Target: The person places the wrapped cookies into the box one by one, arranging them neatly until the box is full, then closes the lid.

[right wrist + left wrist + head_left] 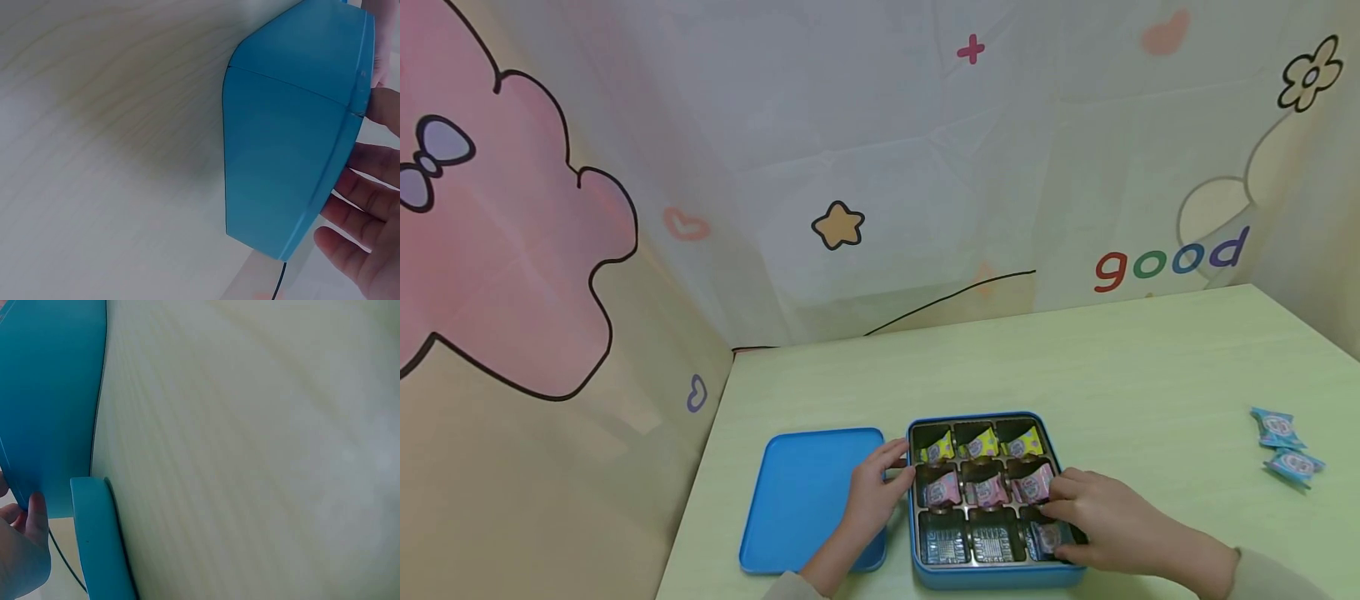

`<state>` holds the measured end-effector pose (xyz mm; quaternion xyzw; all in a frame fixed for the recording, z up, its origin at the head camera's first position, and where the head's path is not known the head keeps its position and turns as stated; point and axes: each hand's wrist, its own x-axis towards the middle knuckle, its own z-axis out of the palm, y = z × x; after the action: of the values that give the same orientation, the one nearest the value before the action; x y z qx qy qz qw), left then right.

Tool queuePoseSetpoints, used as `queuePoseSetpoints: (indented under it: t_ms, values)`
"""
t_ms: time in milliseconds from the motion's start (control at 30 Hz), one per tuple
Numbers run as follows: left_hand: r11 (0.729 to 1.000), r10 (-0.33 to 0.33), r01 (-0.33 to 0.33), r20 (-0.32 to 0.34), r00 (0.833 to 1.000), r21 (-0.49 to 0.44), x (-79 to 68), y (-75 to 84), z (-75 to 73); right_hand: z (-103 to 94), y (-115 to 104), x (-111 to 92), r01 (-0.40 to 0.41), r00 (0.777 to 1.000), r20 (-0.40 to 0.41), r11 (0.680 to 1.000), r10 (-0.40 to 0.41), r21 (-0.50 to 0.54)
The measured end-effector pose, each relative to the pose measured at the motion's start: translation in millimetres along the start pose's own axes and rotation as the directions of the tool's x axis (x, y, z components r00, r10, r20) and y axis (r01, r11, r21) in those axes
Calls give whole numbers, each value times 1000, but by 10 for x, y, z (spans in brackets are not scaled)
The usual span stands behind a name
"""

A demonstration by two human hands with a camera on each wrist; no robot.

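Our tin (1000, 577) holds seven sweets (942, 490), two blue ones (1294, 466) outside; our left hand (874, 485) touches it, relaxed, our right hand (1112, 521) bends over one, grip unclear

Blue box (1000, 577), pink sweets (987, 492); pale-green table (1150, 375)

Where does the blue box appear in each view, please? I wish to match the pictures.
Head: the box is near the bottom, right of centre.
Left wrist: the box is at upper left.
Right wrist: the box is at upper right.
Shared landmark: the table shows in all three.
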<state>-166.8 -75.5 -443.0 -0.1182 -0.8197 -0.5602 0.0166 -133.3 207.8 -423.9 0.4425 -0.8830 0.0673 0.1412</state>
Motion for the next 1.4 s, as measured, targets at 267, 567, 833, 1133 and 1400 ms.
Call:
queuePoseSetpoints:
  t_ms: [267,567,833,1133,1400]
  values:
    - [1000,-3,3,2,1000,3,-3,14,-5,3,3,-8,1,1000,-13,1000,-1,13]
    - [1000,-10,9,6,1000,3,-1,3,0,2,18,-13,-9,1000,-21,1000,9,22]
    - [1000,-2,2,-2,1000,-8,88,-278,52,-8,66,-37,-40,998,-52,998,43,46]
    - [1000,-6,6,-2,1000,8,117,-414,80,11,178,-78,-24,982,-187,1000,24,3]
    - [1000,-5,5,10,1000,-13,63,-233,38,13,260,-114,-79,973,-220,997,75,-7]
